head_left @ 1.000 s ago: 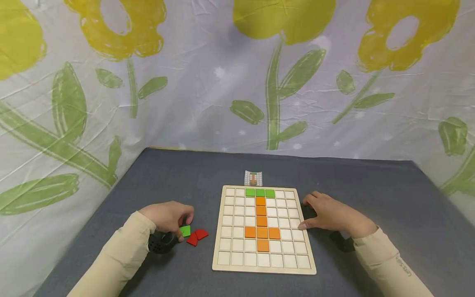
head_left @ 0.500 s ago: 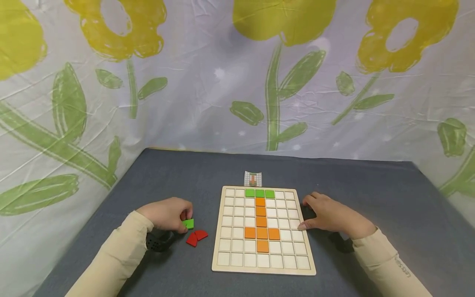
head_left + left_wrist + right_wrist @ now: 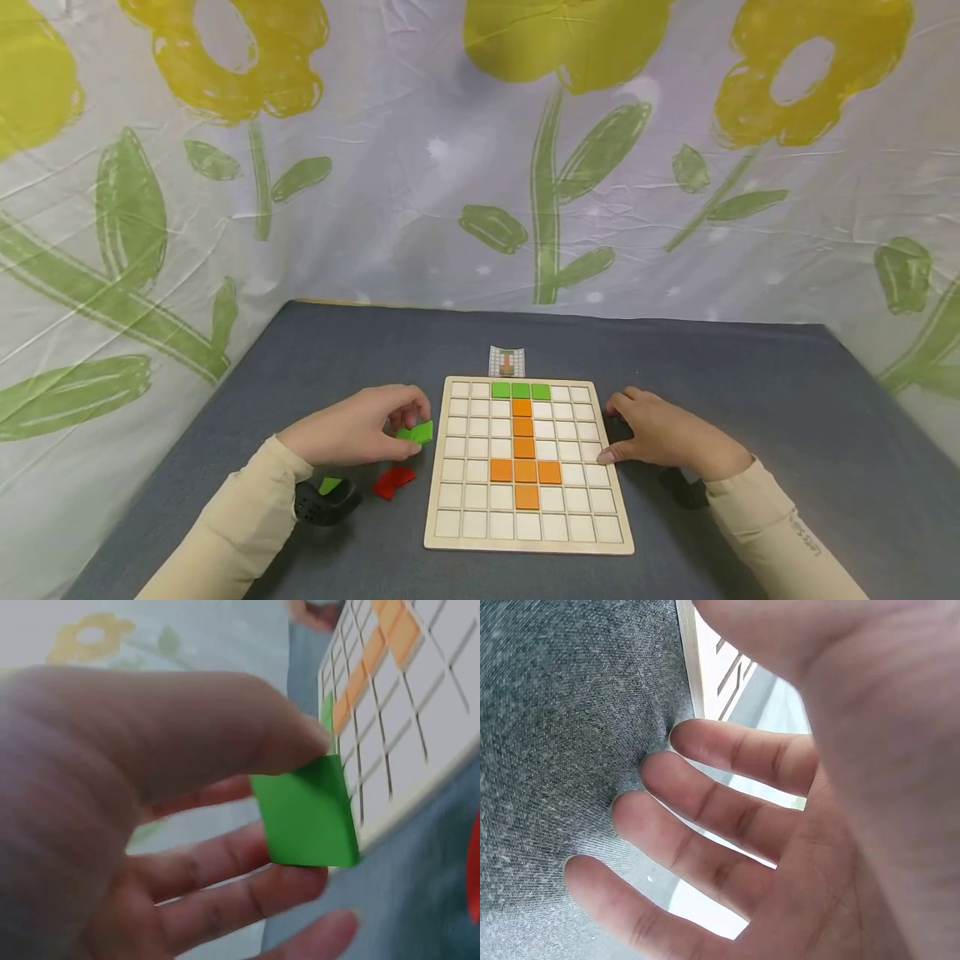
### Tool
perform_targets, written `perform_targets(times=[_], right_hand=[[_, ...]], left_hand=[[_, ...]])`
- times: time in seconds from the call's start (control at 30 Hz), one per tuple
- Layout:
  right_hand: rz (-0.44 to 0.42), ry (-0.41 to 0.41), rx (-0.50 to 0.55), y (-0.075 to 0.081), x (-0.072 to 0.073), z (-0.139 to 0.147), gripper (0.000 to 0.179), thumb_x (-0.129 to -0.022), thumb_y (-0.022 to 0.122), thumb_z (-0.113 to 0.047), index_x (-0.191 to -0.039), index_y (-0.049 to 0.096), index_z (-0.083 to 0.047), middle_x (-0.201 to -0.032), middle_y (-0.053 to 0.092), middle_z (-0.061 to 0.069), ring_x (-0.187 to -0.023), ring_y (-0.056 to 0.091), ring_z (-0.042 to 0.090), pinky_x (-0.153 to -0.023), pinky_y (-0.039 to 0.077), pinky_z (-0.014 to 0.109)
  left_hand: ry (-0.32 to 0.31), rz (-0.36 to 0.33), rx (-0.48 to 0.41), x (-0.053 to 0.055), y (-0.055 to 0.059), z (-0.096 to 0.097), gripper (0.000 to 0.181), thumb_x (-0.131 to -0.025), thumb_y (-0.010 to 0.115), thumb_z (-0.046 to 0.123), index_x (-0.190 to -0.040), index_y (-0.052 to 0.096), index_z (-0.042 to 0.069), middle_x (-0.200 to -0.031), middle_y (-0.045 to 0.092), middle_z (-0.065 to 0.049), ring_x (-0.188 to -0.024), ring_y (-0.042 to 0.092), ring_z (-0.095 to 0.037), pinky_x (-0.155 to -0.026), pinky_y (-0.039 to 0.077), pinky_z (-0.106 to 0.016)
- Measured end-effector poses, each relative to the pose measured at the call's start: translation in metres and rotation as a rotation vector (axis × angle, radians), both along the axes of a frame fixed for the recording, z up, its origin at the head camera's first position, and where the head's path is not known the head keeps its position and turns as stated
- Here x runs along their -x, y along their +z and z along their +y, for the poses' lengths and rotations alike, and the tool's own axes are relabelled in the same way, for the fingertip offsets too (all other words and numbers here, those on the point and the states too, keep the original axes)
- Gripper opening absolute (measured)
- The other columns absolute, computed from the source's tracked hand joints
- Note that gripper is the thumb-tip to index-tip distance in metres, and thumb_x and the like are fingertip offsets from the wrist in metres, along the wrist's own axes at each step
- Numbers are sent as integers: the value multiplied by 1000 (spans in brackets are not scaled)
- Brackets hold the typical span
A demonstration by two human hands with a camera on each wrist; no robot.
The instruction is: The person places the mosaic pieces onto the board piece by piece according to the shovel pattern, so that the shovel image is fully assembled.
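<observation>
My left hand (image 3: pixel 363 427) pinches a green square tile (image 3: pixel 306 814) between thumb and fingers, close to the left edge of a wooden grid board (image 3: pixel 428 533). Its remaining fingers spread below the tile in the left wrist view. Set in the board are a row of green tiles (image 3: pixel 521 391) at the far side and orange tiles (image 3: pixel 525 472) forming a column with a crossbar. The right hand (image 3: pixel 667 433) rests at the board's right edge, thumb on the rim. In the right wrist view its fingers (image 3: pixel 697 802) reach down to the dark cloth, holding nothing.
Two red quarter-round pieces (image 3: pixel 393 481) lie left of the board. Another green piece (image 3: pixel 328 485) shows by the left wrist's black camera (image 3: pixel 324 503). A small pattern card (image 3: pixel 507 362) sits just behind the board. A flower-printed curtain (image 3: pixel 390 167) hangs behind the table.
My left hand has moved right and a little away from me, bringing the green tile from beside the red pieces toward the board. The right hand has stayed at the board's edge.
</observation>
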State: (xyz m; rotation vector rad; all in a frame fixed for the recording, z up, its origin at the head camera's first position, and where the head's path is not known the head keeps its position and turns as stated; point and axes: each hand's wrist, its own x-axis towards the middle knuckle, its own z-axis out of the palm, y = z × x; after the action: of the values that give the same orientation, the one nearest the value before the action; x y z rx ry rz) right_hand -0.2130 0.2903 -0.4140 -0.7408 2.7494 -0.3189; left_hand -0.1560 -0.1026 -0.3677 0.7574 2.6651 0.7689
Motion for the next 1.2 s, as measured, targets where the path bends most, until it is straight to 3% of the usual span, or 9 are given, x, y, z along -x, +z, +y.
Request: perform_targets(times=[0.2,0.43,0.7,0.97,1.2], right_hand=[[-5,-7,-9,-1,1,-1,77,-73,70,-63,-122,55,-6,-118,53,11,-112,53,30,-88,47,48],[-23,-11,-18,-1,2,-2,78,-73,69,-64,-124,54,-7,-120,53,11,-114,52,30,-90,47,48],[6,2,-22,-3,3,-3,77,-72,70,-62,-122,55,-6,-118,54,10,-112,53,29,-90,47,47],[0,-3,-23,-3,1,-3,76,-73,70,-62,-122,55,-6,-118,54,11,-112,53,30,-89,47,48],[11,2,-28,-1,0,-2,74,-73,70,-61,-120,56,-6,-117,54,11,-111,54,29,-89,48,47]], left_hand=[[-52,37,-69,-8,1,25,25,-86,71,19,-107,57,21,-95,55,9,-82,53,-10,-72,49,-26],[-116,55,-93,-18,-11,48,16,-85,70,14,-93,58,21,-93,55,9,-79,52,-9,-70,49,-23],[-189,153,-35,-28,-30,66,14,-84,71,12,-89,59,18,-89,52,8,-75,47,-6,-67,43,-16],[-250,296,25,-33,-43,76,13,-82,68,7,-87,60,16,-83,48,7,-73,40,-3,-65,37,-12],[-240,315,47,-34,-46,81,10,-84,71,15,-89,63,17,-87,52,7,-76,42,-2,-68,40,-12]])
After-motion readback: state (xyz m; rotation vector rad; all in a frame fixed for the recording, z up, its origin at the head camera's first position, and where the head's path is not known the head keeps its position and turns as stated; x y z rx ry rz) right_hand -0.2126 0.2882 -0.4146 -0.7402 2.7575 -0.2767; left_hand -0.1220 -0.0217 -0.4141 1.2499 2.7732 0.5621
